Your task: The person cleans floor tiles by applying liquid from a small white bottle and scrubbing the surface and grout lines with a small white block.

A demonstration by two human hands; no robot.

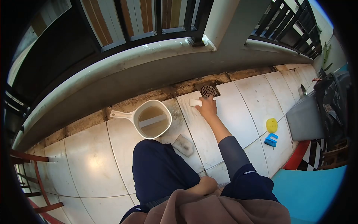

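Observation:
My right hand (207,107) reaches forward to the tiled floor, with a small white block (195,102) pinched at its thumb and fingers. Right by its fingertips is a round, dark drain grate (208,90), at a square opening by the wall; whether the fingers touch the grate, I cannot tell. My left hand (207,185) rests curled near my bent knee, its fingers mostly hidden. A white dipper (168,126) with murky water stands left of my right hand. On the tiles between dipper and arm lies a flat, stained whitish piece (182,145).
To the right lie a yellow scrubber (272,125) and a blue brush (271,140). Beyond them is a grey bin (305,117) with a black bag. A low wall (149,80) with dark railings runs along the front. A reddish metal rack (39,183) stands at left.

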